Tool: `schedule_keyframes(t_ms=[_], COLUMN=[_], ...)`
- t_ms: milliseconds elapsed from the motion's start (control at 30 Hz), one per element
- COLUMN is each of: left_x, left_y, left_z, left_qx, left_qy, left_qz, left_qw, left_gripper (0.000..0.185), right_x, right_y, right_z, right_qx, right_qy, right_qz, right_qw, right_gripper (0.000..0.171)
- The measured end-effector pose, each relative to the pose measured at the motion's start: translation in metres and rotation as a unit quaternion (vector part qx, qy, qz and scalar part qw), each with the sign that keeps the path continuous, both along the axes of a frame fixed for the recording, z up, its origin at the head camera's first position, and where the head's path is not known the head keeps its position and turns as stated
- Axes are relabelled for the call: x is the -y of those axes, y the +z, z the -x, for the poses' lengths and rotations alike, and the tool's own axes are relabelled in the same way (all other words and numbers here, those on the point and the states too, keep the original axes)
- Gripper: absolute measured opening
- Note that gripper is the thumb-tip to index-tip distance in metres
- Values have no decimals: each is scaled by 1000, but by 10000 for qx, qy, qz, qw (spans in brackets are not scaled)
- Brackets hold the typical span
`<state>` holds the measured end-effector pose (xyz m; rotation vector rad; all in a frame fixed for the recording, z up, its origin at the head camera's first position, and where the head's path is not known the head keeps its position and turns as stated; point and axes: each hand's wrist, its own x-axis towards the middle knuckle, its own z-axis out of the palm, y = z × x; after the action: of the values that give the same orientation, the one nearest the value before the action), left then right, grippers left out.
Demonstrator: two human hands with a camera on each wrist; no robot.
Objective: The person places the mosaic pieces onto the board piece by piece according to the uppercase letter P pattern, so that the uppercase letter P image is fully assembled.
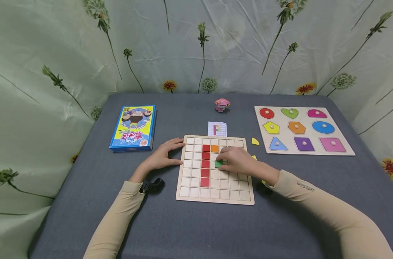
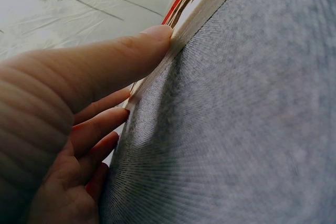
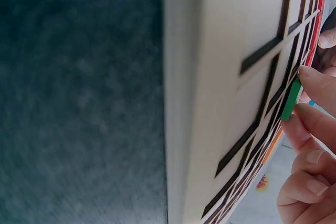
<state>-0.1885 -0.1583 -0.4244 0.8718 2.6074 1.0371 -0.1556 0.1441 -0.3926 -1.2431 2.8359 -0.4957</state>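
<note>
A wooden grid board (image 1: 194, 198) lies on the table with a column of several red tiles (image 1: 205, 164) and one orange tile (image 1: 214, 148) beside the topmost one. My right hand (image 1: 240, 160) pinches a green square tile (image 3: 292, 99) between thumb and fingers, over the grid to the right of the red column. At the board's left edge rests my left hand (image 1: 165, 155); its thumb and fingertips touch the rim, as the left wrist view also shows. Just beyond the board's far edge is a small card (image 1: 217, 128) printed with a coloured grid pattern.
Yellow pieces, one a quarter-round (image 1: 255, 141), lie along the board's right side, partly under my right arm. A knob puzzle board (image 1: 305, 131) sits at the right. To the left stands a blue and yellow box (image 1: 133, 127), and a pink figurine (image 1: 222, 105) at the back.
</note>
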Motion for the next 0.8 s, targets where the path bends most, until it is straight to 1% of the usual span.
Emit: schedule_keyframes(t_ms=[233, 500, 700, 800], left_x=[0, 0, 0, 0], left_y=[1, 1, 1, 1], left_z=[-1, -1, -1, -1], left_qx=[11, -12, -2, 0], left_qy=[-1, -18, -21, -25], left_qz=[23, 7, -14, -8], left_qw=[10000, 10000, 10000, 10000], left_gripper=[67, 67, 67, 67], right_x=[4, 7, 10, 10], right_y=[-2, -4, -5, -4], right_z=[1, 2, 3, 3], right_qx=[-61, -157, -303, -297], right_qy=[170, 227, 311, 327], right_qz=[86, 2, 73, 93], right_qw=[9998, 9996, 9990, 9990], right_gripper=[21, 23, 21, 20])
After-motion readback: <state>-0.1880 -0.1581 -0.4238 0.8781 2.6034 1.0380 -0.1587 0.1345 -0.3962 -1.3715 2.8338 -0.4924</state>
